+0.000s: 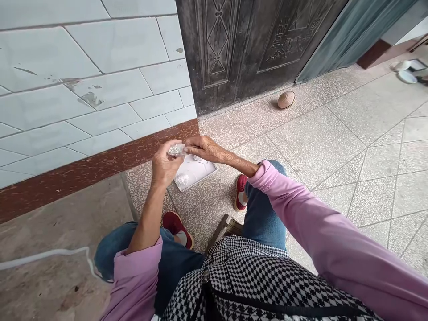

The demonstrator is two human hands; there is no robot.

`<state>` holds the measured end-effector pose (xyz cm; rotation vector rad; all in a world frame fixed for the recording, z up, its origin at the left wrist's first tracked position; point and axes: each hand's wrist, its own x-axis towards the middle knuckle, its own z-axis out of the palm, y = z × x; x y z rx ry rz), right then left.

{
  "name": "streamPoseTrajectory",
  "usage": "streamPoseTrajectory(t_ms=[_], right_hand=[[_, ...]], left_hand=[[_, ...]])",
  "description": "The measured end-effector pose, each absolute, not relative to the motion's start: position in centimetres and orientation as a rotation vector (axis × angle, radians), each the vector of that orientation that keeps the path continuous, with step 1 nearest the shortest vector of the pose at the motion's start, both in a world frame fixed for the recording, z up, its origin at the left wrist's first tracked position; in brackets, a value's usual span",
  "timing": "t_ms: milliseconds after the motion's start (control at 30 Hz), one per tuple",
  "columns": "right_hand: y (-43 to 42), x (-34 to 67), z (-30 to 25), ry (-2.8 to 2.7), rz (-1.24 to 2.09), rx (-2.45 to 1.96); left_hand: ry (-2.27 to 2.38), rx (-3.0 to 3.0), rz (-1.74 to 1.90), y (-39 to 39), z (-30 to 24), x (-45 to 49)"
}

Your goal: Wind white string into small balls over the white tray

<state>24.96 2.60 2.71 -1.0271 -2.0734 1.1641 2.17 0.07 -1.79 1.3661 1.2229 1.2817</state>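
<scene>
In front of me, above a shallow white tray [199,174], my two hands meet at a small bundle of clear, shiny plastic [176,150]. My left hand [165,164] curls its fingers and thumb around the bundle. From the right, my right hand [205,149] pinches the bundle's near end with thumb and fingertips. What the crinkled plastic contains, if anything, is too small to tell. On the tray's left part lies a round white crumpled item [182,179]. Another whitish clear piece [197,158] at the tray's back is partly hidden by my right hand.
A tiled wall [127,80] with a brown base strip is on the left, beside a dark carved door [240,49]. A pale ball [286,100] rests by the doorstep. A white hose-like strip [56,253] crosses the floor at left. Below me stands a low stool [227,226].
</scene>
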Motion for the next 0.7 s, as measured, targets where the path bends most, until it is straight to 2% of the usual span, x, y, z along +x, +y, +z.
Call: streamPoseTrajectory(t_ms=[233,467,700], right_hand=[[3.0,25.0,4.0,-1.859,1.213,-1.183],[3.3,24.4,4.2,-1.683,1.319,-1.102],[3.8,24.1,3.5,-1.623,1.305,-1.051]], left_hand=[[1.053,1.243,1.229,-0.8,-1.7,4.2],[1.001,0.906,1.373,-0.1,-2.6,4.6],[0.943,0.862,1.258,-0.8,-3.5,4.6]])
